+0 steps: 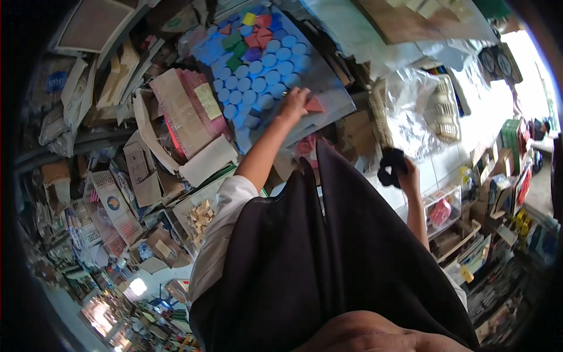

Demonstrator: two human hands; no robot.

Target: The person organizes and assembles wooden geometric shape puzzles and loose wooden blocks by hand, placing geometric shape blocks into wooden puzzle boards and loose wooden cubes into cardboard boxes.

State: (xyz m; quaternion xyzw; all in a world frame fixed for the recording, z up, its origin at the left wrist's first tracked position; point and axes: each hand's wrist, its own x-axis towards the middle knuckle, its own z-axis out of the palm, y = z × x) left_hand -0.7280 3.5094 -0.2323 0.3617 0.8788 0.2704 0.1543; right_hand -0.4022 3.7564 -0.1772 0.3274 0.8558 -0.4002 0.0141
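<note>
My left hand [295, 103] reaches up onto a clear plastic pack [328, 82] filled with several blue round discs [264, 70] and a few coloured shapes. Its fingers pinch a red triangular piece [315, 105] at the pack's lower edge. My right hand [409, 176] is lower and to the right, closed around a black scrunchie-like ring [391, 166]. My white sleeve [220, 234] and dark garment [328, 252] fill the lower middle of the view.
Cardboard boxes and a pink comb-like pack [187, 111] are piled at the left. Crinkled clear bags [416, 117] hang at the right. A clear box with a pink item [441, 210] and crowded shelves of small goods [504, 176] stand further right.
</note>
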